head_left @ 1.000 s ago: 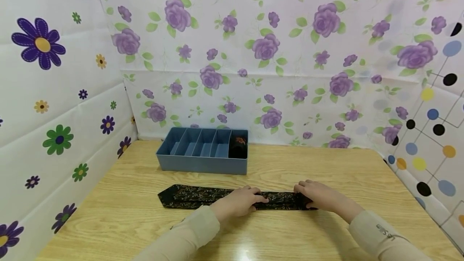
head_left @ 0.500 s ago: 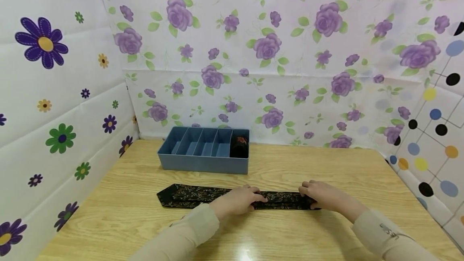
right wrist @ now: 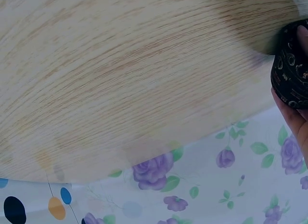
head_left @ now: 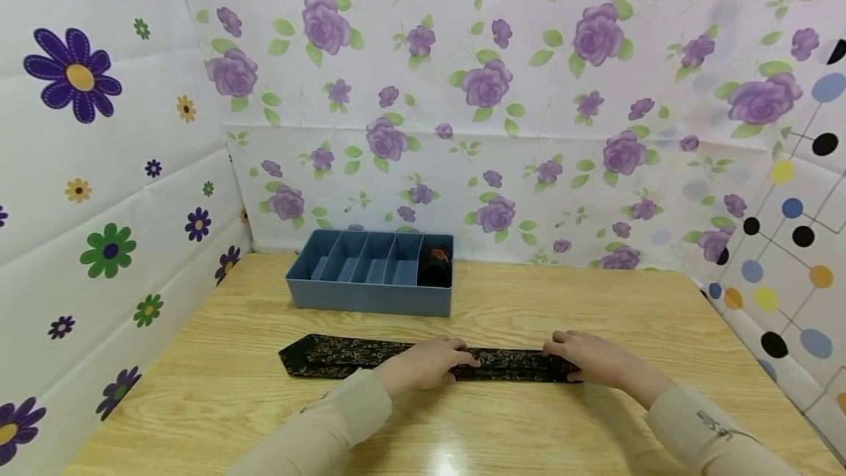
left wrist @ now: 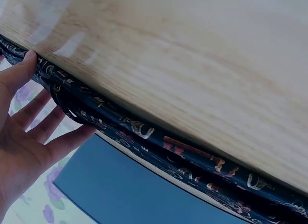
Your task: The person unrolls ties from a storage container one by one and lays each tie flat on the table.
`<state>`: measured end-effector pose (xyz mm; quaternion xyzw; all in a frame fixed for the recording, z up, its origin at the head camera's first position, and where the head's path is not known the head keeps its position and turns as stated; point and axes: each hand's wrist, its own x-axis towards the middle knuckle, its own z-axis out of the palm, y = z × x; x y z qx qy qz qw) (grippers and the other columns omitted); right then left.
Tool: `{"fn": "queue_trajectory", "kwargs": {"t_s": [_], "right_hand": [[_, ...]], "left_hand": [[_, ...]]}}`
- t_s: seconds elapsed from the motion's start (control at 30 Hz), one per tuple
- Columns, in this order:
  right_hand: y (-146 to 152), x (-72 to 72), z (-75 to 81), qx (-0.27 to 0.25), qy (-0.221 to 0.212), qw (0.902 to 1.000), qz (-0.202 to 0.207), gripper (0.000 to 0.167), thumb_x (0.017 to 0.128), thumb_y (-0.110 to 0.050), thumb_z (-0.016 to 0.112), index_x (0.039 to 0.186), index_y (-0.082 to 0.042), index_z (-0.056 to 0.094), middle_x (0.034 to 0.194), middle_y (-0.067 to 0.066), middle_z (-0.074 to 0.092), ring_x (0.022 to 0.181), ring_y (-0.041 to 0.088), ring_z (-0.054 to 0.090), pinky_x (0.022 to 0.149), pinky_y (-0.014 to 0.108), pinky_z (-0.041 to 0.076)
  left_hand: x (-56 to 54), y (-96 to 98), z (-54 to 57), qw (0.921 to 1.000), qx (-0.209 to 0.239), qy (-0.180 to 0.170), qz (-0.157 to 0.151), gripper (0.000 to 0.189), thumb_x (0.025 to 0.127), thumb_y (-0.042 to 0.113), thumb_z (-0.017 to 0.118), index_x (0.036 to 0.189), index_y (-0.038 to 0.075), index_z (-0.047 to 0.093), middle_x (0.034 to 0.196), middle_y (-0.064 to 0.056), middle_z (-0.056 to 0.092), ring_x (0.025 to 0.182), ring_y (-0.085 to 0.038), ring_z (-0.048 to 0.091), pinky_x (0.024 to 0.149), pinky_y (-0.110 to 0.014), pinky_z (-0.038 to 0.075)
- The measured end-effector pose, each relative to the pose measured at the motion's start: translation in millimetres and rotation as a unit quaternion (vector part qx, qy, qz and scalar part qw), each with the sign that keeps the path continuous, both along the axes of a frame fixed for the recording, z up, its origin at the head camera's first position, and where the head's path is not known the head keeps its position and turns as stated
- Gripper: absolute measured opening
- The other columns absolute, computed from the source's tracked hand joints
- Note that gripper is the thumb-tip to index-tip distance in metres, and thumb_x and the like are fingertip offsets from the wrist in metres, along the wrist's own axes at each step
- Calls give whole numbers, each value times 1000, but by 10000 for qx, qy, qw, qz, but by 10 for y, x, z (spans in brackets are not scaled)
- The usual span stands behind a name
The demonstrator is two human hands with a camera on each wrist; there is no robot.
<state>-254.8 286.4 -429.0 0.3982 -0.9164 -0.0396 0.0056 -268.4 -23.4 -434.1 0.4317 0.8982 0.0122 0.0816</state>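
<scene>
A black necktie (head_left: 509,364) with a small tan and reddish pattern lies lengthwise across the table, its pointed end (head_left: 300,355) at the left. My left hand (head_left: 423,363) holds it near the middle. In the left wrist view, the thumb (left wrist: 29,60) lies on one long edge and the fingers (left wrist: 72,139) on the other. At the tie's right end, my right hand (head_left: 588,357) grips a thick rolled or folded part (right wrist: 291,70), which shows at the edge of the right wrist view. The palm side of the right hand is hidden in the head view.
Behind the necktie stands a blue-grey divided box (head_left: 370,298). Its rightmost compartment holds a black rolled item (head_left: 435,270) with a reddish motif. Wood-grain table (head_left: 529,432) surrounds these things, and flower-printed cloth (head_left: 423,94) hangs along the back and sides.
My left hand and the tie's pointed end have shifted slightly left. My right hand moved a little to the right with the tie's thick end, then stayed nearly still.
</scene>
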Motion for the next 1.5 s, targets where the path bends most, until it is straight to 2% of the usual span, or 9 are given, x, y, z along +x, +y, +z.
{"fn": "queue_trajectory", "kwargs": {"t_s": [0.17, 0.47, 0.7, 0.9, 1.03, 1.17, 1.3, 1.5], "right_hand": [[4, -16, -13, -111, 50, 9999, 104, 31, 73, -20, 80, 97, -16, 62, 89, -3, 55, 76, 14, 57, 65, 28, 52], [-25, -17, -1, -103, -5, 9999, 41, 33, 73, -21, 80, 96, -15, 58, 90, -3, 57, 79, 15, 59, 68, 28, 53], [3, -6, 4, -166, -79, 9997, -141, 36, 72, -20, 81, 96, -14, 55, 91, -3, 57, 81, 17, 59, 67, 30, 52], [51, 6, 16, -269, -269, 9990, -218, 37, 73, -17, 80, 101, -12, 56, 95, 1, 60, 84, 21, 60, 69, 31, 53], [89, 21, 11, -301, -262, 9991, -149, 36, 73, -17, 80, 104, -13, 61, 96, 1, 61, 87, 22, 61, 72, 33, 54], [78, 11, -5, -291, -199, 9994, -9, 30, 73, -17, 80, 97, -16, 62, 92, -2, 59, 83, 17, 60, 70, 29, 54], [42, -4, -7, -235, -157, 9996, -39, 30, 71, -18, 82, 91, -17, 60, 89, -4, 57, 80, 15, 58, 68, 29, 52], [7, -20, 12, -53, -166, 9995, -249, 36, 67, -18, 84, 90, -16, 56, 85, -6, 56, 77, 15, 57, 67, 32, 52]], "left_hand": [[-14, -63, -4, 9999, 100, 15, -86, 44, 88, 21, 65, 128, 34, 56, 127, 5, 54, 120, -15, 52, 99, -28, 46], [-20, -159, -7, 9997, 184, -108, -73, 44, 88, 20, 65, 128, 35, 56, 128, 5, 54, 121, -15, 51, 101, -30, 45], [-25, -137, 26, 9998, 36, 93, -190, 30, 95, 28, 54, 125, 32, 57, 124, 4, 55, 119, -16, 52, 99, -31, 47], [7, 25, 49, 9983, -186, 492, -235, 26, 95, 36, 54, 119, 27, 57, 127, 5, 53, 122, -15, 50, 104, -35, 43], [12, 203, 31, 9964, -72, 685, -489, 23, 94, 34, 57, 112, 21, 57, 126, 5, 56, 121, -12, 51, 103, -26, 43], [13, 351, 15, 9958, 8, 656, -636, 30, 95, 29, 57, 122, 19, 56, 130, 4, 56, 120, -12, 53, 100, -22, 44], [11, 463, 22, 9970, -83, 453, -620, 45, 95, 24, 57, 138, 26, 47, 142, 2, 47, 128, -16, 48, 103, -26, 43], [-11, 544, -11, 9975, -273, 405, -513, 48, 92, 23, 62, 137, 33, 49, 143, 3, 47, 126, -15, 50, 101, -27, 45]]}}
